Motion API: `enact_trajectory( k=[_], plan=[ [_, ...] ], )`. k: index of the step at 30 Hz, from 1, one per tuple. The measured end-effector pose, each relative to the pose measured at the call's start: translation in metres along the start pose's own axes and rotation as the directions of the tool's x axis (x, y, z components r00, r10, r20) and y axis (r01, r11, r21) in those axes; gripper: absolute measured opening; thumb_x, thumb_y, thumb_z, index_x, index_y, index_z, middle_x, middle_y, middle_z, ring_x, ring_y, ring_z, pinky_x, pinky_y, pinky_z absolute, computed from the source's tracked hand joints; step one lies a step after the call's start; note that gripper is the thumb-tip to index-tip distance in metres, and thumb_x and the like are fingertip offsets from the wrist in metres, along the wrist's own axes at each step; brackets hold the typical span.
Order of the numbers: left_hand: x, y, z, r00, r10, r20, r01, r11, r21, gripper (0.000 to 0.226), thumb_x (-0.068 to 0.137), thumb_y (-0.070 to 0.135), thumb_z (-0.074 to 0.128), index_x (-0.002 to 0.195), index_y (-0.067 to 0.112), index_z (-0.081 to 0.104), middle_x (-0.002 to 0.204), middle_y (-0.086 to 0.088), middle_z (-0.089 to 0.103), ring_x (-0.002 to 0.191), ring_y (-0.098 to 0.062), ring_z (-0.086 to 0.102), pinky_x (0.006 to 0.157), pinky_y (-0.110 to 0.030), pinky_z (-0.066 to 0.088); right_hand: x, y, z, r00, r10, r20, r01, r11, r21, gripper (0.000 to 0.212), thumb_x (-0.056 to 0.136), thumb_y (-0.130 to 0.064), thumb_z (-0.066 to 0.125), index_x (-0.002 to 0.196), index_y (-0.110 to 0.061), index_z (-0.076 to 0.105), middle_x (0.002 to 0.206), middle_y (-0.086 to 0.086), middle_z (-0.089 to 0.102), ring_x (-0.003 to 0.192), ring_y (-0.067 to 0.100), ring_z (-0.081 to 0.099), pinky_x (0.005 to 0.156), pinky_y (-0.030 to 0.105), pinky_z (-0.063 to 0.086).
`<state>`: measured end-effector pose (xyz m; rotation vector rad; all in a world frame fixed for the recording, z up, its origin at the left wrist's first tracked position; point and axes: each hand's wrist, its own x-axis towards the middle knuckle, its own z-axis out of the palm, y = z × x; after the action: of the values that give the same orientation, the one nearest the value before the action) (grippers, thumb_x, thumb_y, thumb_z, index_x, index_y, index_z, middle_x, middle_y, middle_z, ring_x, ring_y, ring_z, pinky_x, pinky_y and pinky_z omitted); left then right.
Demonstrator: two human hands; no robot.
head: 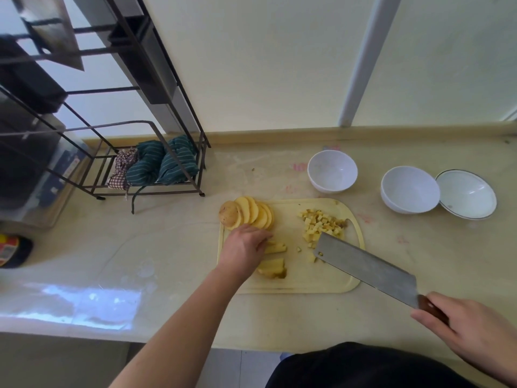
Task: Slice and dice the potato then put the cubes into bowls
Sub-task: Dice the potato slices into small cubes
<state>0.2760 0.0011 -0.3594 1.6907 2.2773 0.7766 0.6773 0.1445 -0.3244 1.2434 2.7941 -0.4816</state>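
Observation:
A pale yellow cutting board [321,281] lies on the counter. Round potato slices [251,212] lean in a fanned row at its far left corner. A heap of potato cubes [321,225] sits at its far right. Two small bundles of potato strips [275,257] lie near the board's left side. My left hand [243,247] rests over the strips, its fingers on the upper bundle. My right hand [464,323] grips the wooden handle of a cleaver [366,266], whose blade slants over the board's right edge with its tip by the cubes. Three white bowls [332,171] [409,189] [467,194] stand behind the board, all holding nothing.
A dark metal rack [156,152] with folded striped cloths [165,161] stands at the back left. A dark bottle [14,252] lies at the left edge. The wall and window frame [361,63] close off the back of the counter.

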Motion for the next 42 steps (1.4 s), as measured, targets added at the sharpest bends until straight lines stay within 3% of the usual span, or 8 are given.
enact_trajectory(
  k=[7,11,14,21,27,31,36,42],
  plan=[
    [-0.009,0.004,0.001,0.996,0.026,0.080,-0.022,0.999,-0.046,0.028,0.086,0.008,0.072,0.114,0.004,0.075,0.104,-0.010,0.072,0.093,-0.033,0.065,0.084,-0.048,0.057,0.001,-0.006,-0.003,1.000,-0.026,0.004,0.026,1.000,-0.016,0.063,0.082,-0.085,0.019,0.061,-0.029,0.039,0.044,-0.018,0.041,0.040,-0.001,0.042,0.038,0.024,0.034],
    [-0.013,0.005,-0.006,0.921,-0.043,0.387,0.014,0.997,0.078,0.085,0.077,0.057,0.081,0.146,0.015,0.054,0.140,-0.004,0.051,0.131,-0.026,0.041,0.115,-0.043,0.034,0.000,-0.009,-0.006,1.000,-0.030,0.004,0.030,0.999,-0.014,0.064,0.081,-0.085,0.019,0.060,-0.028,0.040,0.043,-0.015,0.042,0.039,-0.003,0.041,0.037,0.022,0.032],
    [-0.015,0.008,-0.010,0.885,-0.065,0.461,-0.025,0.982,0.185,0.103,0.072,0.065,0.080,0.156,0.024,0.036,0.152,0.004,0.034,0.141,-0.019,0.024,0.120,-0.036,0.018,0.000,-0.010,-0.007,1.000,-0.023,0.011,0.023,1.000,-0.021,0.065,0.080,-0.086,0.017,0.061,-0.029,0.041,0.043,-0.015,0.043,0.040,-0.003,0.042,0.038,0.021,0.031],
    [-0.020,0.009,-0.003,0.911,-0.070,0.406,0.033,0.995,0.095,0.076,0.081,0.052,0.080,0.144,0.024,0.049,0.141,0.005,0.042,0.132,-0.018,0.032,0.116,-0.038,0.029,-0.001,-0.010,-0.008,1.000,-0.024,0.021,0.024,1.000,-0.008,0.066,0.078,-0.088,0.016,0.061,-0.029,0.041,0.044,-0.017,0.042,0.041,-0.003,0.041,0.039,0.024,0.034],
    [-0.022,0.011,-0.003,0.916,-0.056,0.397,0.004,0.991,0.130,0.076,0.083,0.057,0.075,0.148,0.025,0.048,0.142,0.005,0.044,0.130,-0.018,0.036,0.115,-0.037,0.030,-0.002,-0.008,-0.009,1.000,-0.030,0.008,0.030,1.000,-0.006,0.068,0.078,-0.088,0.017,0.060,-0.028,0.042,0.044,-0.013,0.046,0.040,-0.001,0.043,0.038,0.020,0.028],
    [-0.018,0.035,0.003,0.950,-0.015,0.312,-0.042,0.984,0.176,0.068,0.088,0.061,0.065,0.145,0.025,0.052,0.141,0.004,0.048,0.132,-0.020,0.039,0.112,-0.036,0.028,-0.003,-0.004,-0.012,1.000,0.015,-0.026,-0.013,0.999,0.048,0.072,0.075,-0.091,0.017,0.062,-0.026,0.045,0.061,-0.019,0.057,0.046,0.004,0.050,0.041,0.024,0.037],
    [-0.008,0.069,0.040,0.980,0.103,0.169,-0.133,0.976,0.173,0.032,0.085,0.040,0.075,0.109,0.018,0.073,0.105,-0.002,0.066,0.098,-0.028,0.059,0.084,-0.041,0.049,-0.005,-0.002,-0.015,0.998,0.064,-0.027,-0.062,0.995,0.073,0.075,0.072,-0.093,0.015,0.063,-0.025,0.047,0.061,-0.017,0.058,0.046,0.007,0.052,0.042,0.026,0.038],
    [-0.003,0.082,0.059,0.995,0.102,0.007,-0.099,0.951,0.292,0.011,0.079,0.030,0.074,0.077,0.019,0.070,0.083,0.003,0.058,0.081,-0.025,0.050,0.069,-0.036,0.043,-0.008,-0.003,-0.017,0.998,0.061,-0.018,-0.060,0.997,0.055,0.076,0.072,-0.092,0.014,0.063,-0.024,0.046,0.063,-0.020,0.058,0.047,0.006,0.051,0.041,0.023,0.034]
  ],
)
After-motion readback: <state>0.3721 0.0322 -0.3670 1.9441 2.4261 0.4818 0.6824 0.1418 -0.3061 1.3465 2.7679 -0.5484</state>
